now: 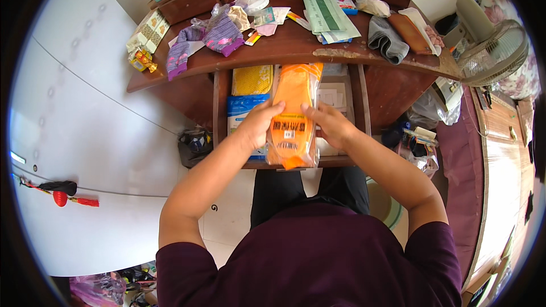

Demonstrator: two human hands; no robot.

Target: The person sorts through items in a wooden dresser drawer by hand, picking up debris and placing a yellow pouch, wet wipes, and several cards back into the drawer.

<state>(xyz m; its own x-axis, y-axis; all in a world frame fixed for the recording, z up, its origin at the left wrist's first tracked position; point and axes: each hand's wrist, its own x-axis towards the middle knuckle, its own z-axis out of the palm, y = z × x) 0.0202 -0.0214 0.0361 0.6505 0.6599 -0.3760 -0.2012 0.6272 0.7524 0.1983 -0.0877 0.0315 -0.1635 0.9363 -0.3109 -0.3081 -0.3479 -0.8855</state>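
Both my hands hold a long orange packet (292, 115) in clear plastic over an open drawer (364, 99). Its rounded, sole-like outline suggests insoles, but the contents cannot be made out. My left hand (260, 124) grips the packet's left side, thumb on top. On the opposite side my right hand (331, 125) has its thumb on the front and its fingers partly hidden behind. Inside the drawer, a yellow textured packet (252, 80) lies at the back left. A blue and white packet (244, 108) sits in front of it, partly covered by my left hand.
Purple striped socks (223, 35), a green and white packet (327, 14), grey cloth (388, 38) and a brown case (408, 33) lie on the desk (273, 51). A fan (493, 51) stands at the right. Bags (196, 145) flank the drawer below.
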